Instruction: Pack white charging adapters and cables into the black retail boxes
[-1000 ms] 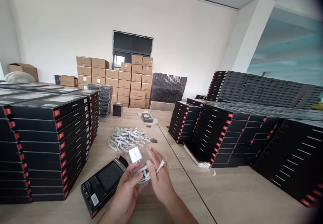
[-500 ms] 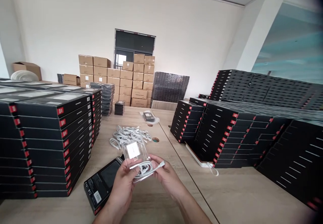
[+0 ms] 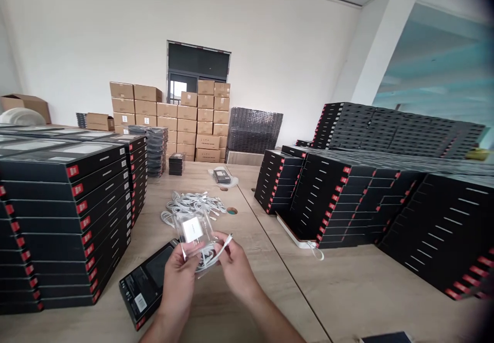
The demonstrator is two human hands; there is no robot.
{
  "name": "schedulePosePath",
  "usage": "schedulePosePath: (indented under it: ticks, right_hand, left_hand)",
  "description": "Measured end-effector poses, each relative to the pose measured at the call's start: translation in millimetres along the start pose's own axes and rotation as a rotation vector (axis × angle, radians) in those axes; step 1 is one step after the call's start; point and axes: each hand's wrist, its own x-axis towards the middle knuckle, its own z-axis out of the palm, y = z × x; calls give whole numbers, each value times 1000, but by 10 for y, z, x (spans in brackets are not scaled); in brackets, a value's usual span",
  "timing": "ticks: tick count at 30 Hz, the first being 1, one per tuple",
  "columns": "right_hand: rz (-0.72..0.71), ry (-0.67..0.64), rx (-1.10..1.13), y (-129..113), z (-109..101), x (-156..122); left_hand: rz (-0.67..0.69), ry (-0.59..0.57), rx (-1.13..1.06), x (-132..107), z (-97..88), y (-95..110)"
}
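My left hand (image 3: pixel 180 271) is closed on a clear plastic tray (image 3: pixel 206 225), gripping its left side. In the tray's upper part sits a white charger (image 3: pixel 192 229). A coiled white cable (image 3: pixel 207 257) lies in the lower part, and one plug end sticks up to the right. My right hand (image 3: pixel 233 266) is closed on the cable at the tray's right edge; its fingertips are partly hidden. Behind the tray is a pile of white cables (image 3: pixel 193 202). Just left of my left hand, a black box (image 3: pixel 141 286) lies on the table.
Tall stacks of black boxes stand at left (image 3: pixel 77 229) and right (image 3: pixel 328 199) on the wooden table (image 3: pixel 247 307). Brown cartons (image 3: pixel 185 121) are piled by the far wall. A white-edged item (image 3: pixel 295 232) with a loop lies beside the right stack.
The view has shifted slightly to the right. The cable's free plug end now points more upward in my right fingers. Both hands keep their hold.
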Motion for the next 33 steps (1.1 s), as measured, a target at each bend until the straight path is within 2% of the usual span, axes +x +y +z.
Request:
schedulePosePath:
  ticks: [3, 5, 9, 12, 14, 16, 20, 24, 26, 29, 33]
  right_hand:
    - [224, -166, 275, -25, -100, -13]
    - [245, -219, 342, -39, -161, -33]
    - [117, -115, 160, -3, -141, -41]
    - [-19, -1, -56, 54, -23, 3]
    - [-42, 61, -117, 85, 45, 46]
    - [-13, 80, -103, 105, 75, 84]
    - [63, 31, -10, 100, 23, 95]
    - [183, -67, 210, 33, -38, 29]
    - [204, -82, 229, 0, -28, 1]
    - [163, -6, 161, -16, 28, -5]
    - [41, 76, 107, 8, 86, 33]
  left_hand:
    - [21, -58, 34, 9, -31, 8]
    - [22, -100, 69, 2, -28, 8]
    - [4, -106, 71, -8, -5, -31]
    - [21, -52, 62, -1, -6, -49]
    - [22, -19, 54, 4, -11, -23]
    - [-4, -51, 38, 8, -13, 29]
    - [-58, -182, 17, 27, -29, 110]
    - [-33, -125, 16, 68, -61, 78]
    - [-13, -112, 23, 79, -66, 49]
    - [18, -113, 45, 67, -44, 9]
    - [54, -142, 42, 21, 26, -36]
